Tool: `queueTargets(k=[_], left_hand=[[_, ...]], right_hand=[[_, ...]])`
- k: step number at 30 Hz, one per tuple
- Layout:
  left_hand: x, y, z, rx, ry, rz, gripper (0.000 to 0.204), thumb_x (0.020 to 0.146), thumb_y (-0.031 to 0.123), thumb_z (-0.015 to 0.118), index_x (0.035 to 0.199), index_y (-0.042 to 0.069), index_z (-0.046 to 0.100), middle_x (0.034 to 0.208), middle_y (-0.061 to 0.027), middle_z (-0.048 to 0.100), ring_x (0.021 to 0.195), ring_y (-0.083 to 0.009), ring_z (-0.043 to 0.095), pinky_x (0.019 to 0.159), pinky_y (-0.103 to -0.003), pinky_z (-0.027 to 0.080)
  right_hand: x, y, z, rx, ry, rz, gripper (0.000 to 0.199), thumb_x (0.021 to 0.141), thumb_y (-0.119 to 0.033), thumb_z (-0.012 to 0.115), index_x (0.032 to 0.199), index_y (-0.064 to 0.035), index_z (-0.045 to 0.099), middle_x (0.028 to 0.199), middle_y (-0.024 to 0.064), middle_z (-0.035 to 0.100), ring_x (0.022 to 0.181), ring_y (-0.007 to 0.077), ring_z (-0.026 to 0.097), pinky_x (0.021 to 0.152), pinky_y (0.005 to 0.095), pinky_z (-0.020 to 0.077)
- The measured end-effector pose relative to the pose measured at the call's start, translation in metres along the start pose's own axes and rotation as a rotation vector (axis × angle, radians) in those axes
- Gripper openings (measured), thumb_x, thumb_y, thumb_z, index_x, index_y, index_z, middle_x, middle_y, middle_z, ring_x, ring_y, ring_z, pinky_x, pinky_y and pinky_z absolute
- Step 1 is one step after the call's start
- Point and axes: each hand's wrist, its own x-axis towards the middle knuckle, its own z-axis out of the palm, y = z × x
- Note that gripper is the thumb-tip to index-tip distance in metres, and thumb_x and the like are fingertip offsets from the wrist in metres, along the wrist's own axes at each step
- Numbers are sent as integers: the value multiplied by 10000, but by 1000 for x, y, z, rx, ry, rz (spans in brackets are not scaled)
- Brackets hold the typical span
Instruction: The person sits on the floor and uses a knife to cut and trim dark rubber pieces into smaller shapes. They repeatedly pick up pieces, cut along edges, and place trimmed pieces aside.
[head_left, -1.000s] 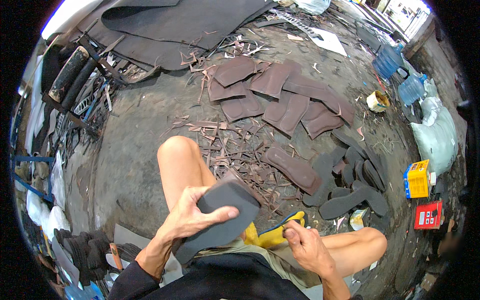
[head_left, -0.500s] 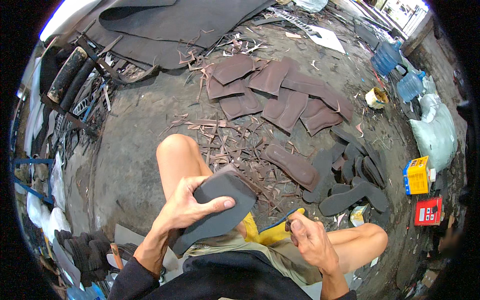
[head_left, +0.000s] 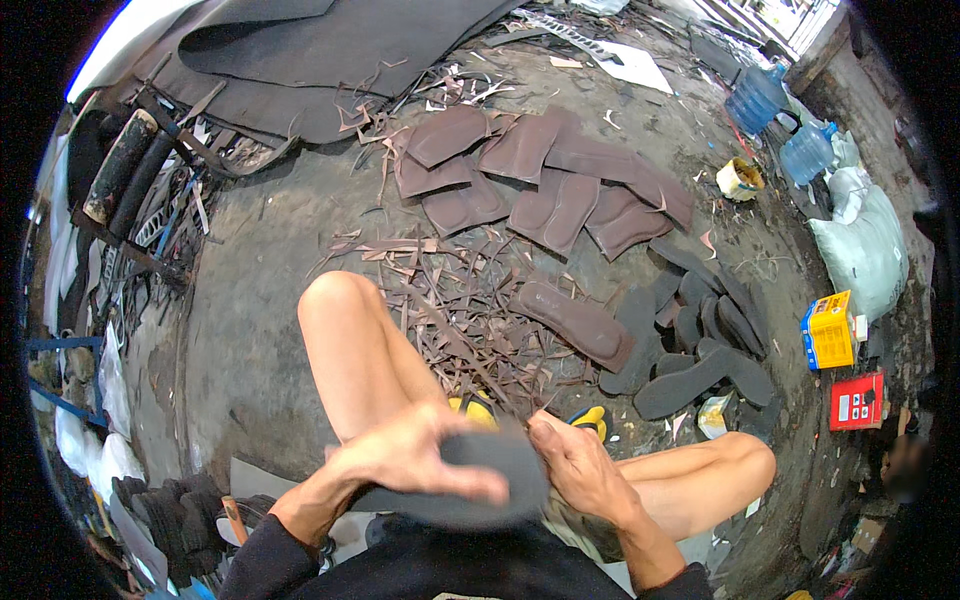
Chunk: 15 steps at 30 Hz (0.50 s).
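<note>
Grey sole (head_left: pixel 500 453), blurred in left hand (head_left: pixel 405 455); right hand's (head_left: pixel 590 468) closed grip unclear.

We see one dark grey, sole-shaped piece (head_left: pixel 515 465), flat and plain-faced, its outline blurred. It lies above the lap, roughly level, the broad rounded end toward the right hand (head_left: pixel 582 460) and the other end running left beneath the left hand (head_left: pixel 405 450), whose thumb presses across the upper face. We cannot make out its underside.
</note>
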Motion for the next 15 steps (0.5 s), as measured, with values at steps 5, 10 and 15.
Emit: queueTargets(k=[5, 10, 15], left_hand=[[5, 8, -19, 56, 256, -89, 358, 938, 275, 853, 1173, 18, 771, 1054, -105, 790, 950, -173, 724, 849, -337, 575], [20, -15, -60, -868, 1268, 378, 376, 944, 140, 822, 1255, -9, 671, 1092, -84, 741, 980, -207, 716, 926, -324, 578], [57, -46, 6, -1011, 1033, 240, 442, 974, 212, 817, 1341, 67, 620, 1105, -40, 713, 931, -172, 688, 787, -335, 581]], right_hand=[[9, 16, -11, 499, 163, 75, 659, 1140, -632, 342, 997, -43, 601, 680, -4, 511, 587, 83, 476, 543, 258, 378], [2, 31, -29, 582, 280, 130, 687, 1135, -654, 313, 994, -52, 613, 642, -25, 481, 549, 79, 433, 535, 265, 355], [14, 17, 17, 177, 417, -104, 611, 1152, -573, 371, 995, -23, 585, 629, 33, 445, 546, 134, 466, 529, 357, 356]])
